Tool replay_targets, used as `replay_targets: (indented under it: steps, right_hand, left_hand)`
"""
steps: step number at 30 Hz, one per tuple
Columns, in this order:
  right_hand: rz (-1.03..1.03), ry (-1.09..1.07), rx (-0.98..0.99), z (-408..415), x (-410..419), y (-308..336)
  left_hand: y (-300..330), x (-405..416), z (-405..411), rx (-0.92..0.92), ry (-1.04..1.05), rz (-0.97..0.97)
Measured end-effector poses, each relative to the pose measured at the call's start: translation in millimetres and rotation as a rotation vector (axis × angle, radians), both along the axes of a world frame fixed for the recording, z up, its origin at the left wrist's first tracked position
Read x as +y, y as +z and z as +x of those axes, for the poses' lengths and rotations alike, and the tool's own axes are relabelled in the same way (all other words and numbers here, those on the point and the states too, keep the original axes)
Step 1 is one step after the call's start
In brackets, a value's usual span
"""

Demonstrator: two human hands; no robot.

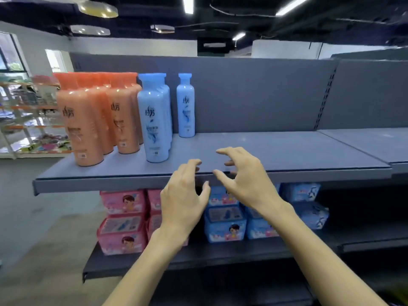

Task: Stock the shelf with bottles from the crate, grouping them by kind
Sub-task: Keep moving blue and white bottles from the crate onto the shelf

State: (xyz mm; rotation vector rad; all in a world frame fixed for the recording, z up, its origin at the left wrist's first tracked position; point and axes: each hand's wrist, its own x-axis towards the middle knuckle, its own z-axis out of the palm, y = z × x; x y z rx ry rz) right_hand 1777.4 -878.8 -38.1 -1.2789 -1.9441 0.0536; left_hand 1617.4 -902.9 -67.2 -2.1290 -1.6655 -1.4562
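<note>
Both hands hang empty in front of the shelf (pixel 287 151) edge at the centre of the frame. The left hand (pixel 184 195) has its fingers loosely curled with nothing in them; the right hand (pixel 245 176) is spread, fingers arched like a claw, also holding nothing. The crate is not in view, so the next bottle will have to come from somewhere outside the frame.

On the shelf, in the left half of the frame, the orange bottles (pixel 88 120) stand packed in rows, and just beside them on the right is a file of blue bottles (pixel 154 124). One more blue bottle (pixel 186 107) stands apart at the back, with bare shelf in front of it.

To my eye, the sensible thing is to fill that second blue column from the back forward, keeping labels facing out, and to keep any further kind to the open stretch on the right.

The bottles are tall, glossy plastic with rounded shoulders, narrow necks and flared flat caps. They look smooth and likely slippery, so a grip round the body seems safer than one at the cap. The shelf is flat, matte grey metal. Below it sit pink packs (pixel 123 221) and blue packs (pixel 225 221), soft-looking and stacked.
</note>
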Motion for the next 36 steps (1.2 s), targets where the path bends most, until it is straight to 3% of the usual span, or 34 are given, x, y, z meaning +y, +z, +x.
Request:
replay_targets:
  steps: [14,27,32,36]
  right_hand:
    - [-0.601,-0.076,-0.003,41.3,-77.5,-243.8]
    - [-1.360,-0.126,-0.150,70.9,-133.5,-508.3]
    - [-1.590,-0.066,-0.277,77.5,-164.1,-595.6]
    - [-1.638,-0.025,-0.313,66.8,-175.4,-654.3]
  left_hand:
    - [-228.5,-71.8,24.9,0.049,-0.108,-0.630]
    - [-439.5,-121.9,19.4,0.111,-0.076,-1.106]
    - [-517.9,-141.2,20.6,0.175,-0.033,-1.271]
    - [-583.5,-144.9,20.1,0.352,-0.011,-1.426]
